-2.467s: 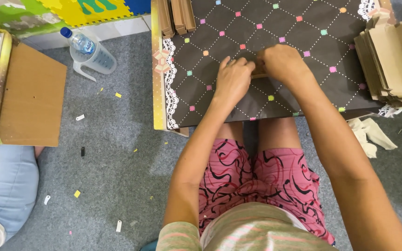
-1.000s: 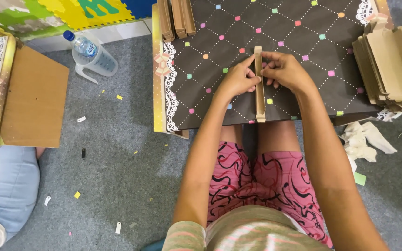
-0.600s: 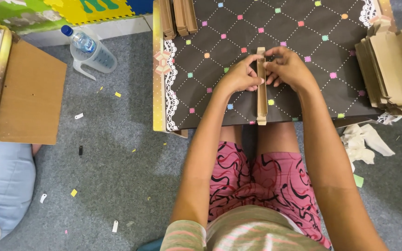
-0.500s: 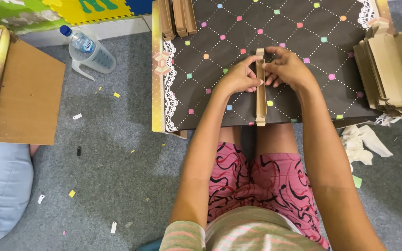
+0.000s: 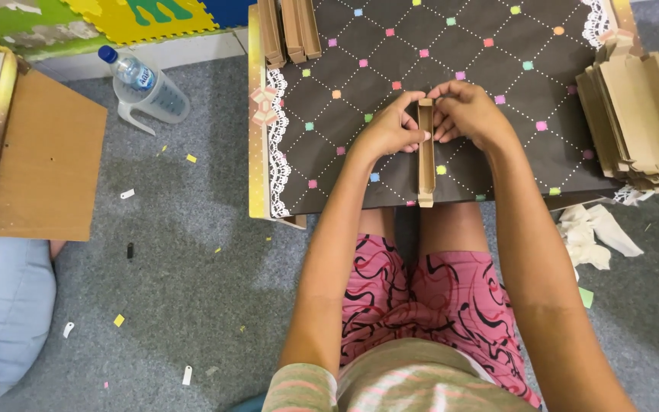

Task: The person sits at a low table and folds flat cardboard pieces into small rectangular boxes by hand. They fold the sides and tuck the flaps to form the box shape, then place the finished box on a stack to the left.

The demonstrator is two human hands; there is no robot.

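Observation:
A narrow folded strip of brown cardboard stands on edge on a dark table cover with coloured squares, running from my hands toward the near table edge. My left hand pinches its far end from the left side. My right hand grips the same end from the right, fingers curled over the top. Both arms reach forward over my lap in pink patterned shorts.
A stack of flat brown cardboard pieces lies at the table's right edge. Finished folded strips sit at the far left corner. On the grey floor: a water bottle in a clear jug, a cardboard sheet, crumpled white paper, another person's blue-clad leg.
Earlier both hands pressed flat cardboard on the table. Now the piece is folded into a narrow upright strip, pinched at its far end by both hands.

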